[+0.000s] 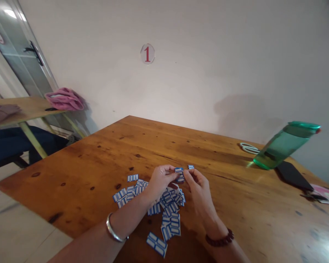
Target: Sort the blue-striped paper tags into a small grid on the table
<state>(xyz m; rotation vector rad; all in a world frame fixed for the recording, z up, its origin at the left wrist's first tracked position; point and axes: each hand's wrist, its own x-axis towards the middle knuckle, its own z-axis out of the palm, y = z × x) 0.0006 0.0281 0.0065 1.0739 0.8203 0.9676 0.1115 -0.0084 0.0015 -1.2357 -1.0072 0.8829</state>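
A small piece of blue-bordered white sticker labels [179, 170] is held up between both hands, just above the wooden table. My left hand [159, 182] pinches it from the left, with thumb and fingers closed. From the right, my right hand [199, 187] has its thumb and fingertips closed at the edge of the same piece. Under and around my left hand spreads a loose pile of similar label pieces [170, 197], partly hidden by that hand and forearm. One small label piece [191, 167] lies apart, just beyond my right fingertips.
At the right, a green translucent bottle [283, 146] stands near a dark flat object [294, 176] and a coiled white cable [249, 148]. Black-handled scissors [314, 197] lie by a pink-and-white disc [327, 195]. Another person's hand [5, 109] rests on the left table near pink cloth [65, 99].
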